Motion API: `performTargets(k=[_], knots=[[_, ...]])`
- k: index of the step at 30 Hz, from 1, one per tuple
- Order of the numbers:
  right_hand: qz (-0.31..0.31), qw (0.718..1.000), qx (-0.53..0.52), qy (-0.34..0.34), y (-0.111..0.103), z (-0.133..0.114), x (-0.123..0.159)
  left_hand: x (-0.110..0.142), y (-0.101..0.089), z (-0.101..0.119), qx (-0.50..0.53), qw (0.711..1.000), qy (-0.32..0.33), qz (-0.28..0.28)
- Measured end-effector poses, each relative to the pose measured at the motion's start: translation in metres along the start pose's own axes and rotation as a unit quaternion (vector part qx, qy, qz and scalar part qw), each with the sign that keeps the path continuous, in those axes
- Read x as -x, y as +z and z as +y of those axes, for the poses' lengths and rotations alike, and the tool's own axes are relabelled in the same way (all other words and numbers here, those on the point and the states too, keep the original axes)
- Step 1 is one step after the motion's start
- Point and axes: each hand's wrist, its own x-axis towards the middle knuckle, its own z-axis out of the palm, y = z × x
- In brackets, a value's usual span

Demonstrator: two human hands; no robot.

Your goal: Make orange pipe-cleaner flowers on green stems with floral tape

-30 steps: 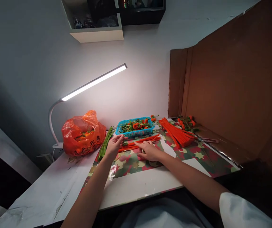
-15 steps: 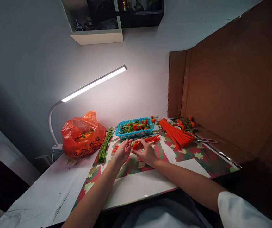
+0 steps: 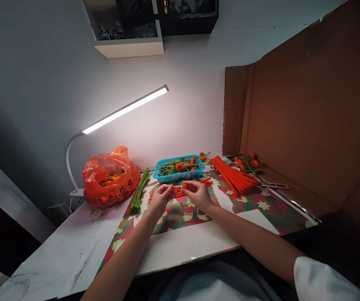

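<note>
My right hand [image 3: 200,196] pinches a small orange pipe-cleaner flower [image 3: 184,185] by its head, above the front part of the table. My left hand [image 3: 159,200] faces it with thumb and forefinger pressed together, at the end of the flower's short green stem. Under and behind the hands lie loose orange pipe cleaners [image 3: 207,181]. Just beyond stands a blue plastic basket [image 3: 167,179] with several finished orange flowers on green stems. A bundle of green pipe cleaners [image 3: 140,193] lies left of my left hand.
A thick orange pipe-cleaner bundle [image 3: 235,177] lies at the right, with pink-handled scissors [image 3: 277,185] and more orange flowers [image 3: 253,158] by it. An orange plastic bag [image 3: 112,192] and a lit lamp [image 3: 126,109] stand left. A cardboard wall [image 3: 305,117] borders the right.
From being apart over the orange pipe cleaners, my hands have come together around the orange flower. Since half a second ago the flower has turned and moved slightly up and right.
</note>
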Motion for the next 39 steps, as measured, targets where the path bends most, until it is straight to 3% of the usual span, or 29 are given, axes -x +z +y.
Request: performTargets(k=[3, 6, 9, 12, 14, 16, 19, 21, 28, 39], knots=[[-0.011, 1.0, 0.017, -0.014, -0.002, 0.002, -0.001, 0.001, -0.001, -0.002, -0.06, 0.998, -0.016, 0.021], [-0.025, 0.994, 0.082, -0.073, -0.006, -0.001, 0.0, 0.001, 0.0, -0.003, -0.067, 0.995, -0.074, 0.018], [-0.079, 0.975, 0.137, -0.157, -0.012, -0.007, -0.001, 0.003, 0.001, 0.0, -0.038, 0.988, -0.15, 0.002], [-0.142, 0.959, 0.149, -0.195, -0.018, -0.013, -0.004, 0.005, 0.002, 0.005, -0.029, 0.984, -0.174, -0.012], [-0.156, 0.956, 0.155, -0.195, -0.021, -0.015, -0.006, 0.008, 0.003, 0.007, -0.083, 0.986, -0.136, -0.045], [-0.165, 0.953, 0.168, -0.189, -0.023, -0.015, -0.007, 0.01, 0.005, 0.007, -0.17, 0.98, -0.049, -0.092], [-0.179, 0.948, 0.188, -0.183, -0.024, -0.013, -0.008, 0.011, 0.005, 0.003, -0.291, 0.94, 0.081, -0.157], [-0.181, 0.947, 0.193, -0.18, -0.025, -0.014, -0.008, 0.011, 0.005, 0.0, -0.341, 0.916, 0.117, -0.176], [-0.177, 0.962, 0.144, -0.148, -0.03, -0.024, -0.012, 0.014, 0.005, 0.006, -0.377, 0.892, 0.168, -0.186], [-0.189, 0.977, 0.063, -0.072, -0.03, -0.009, -0.016, 0.016, 0.007, 0.004, -0.417, 0.867, 0.176, -0.21]])
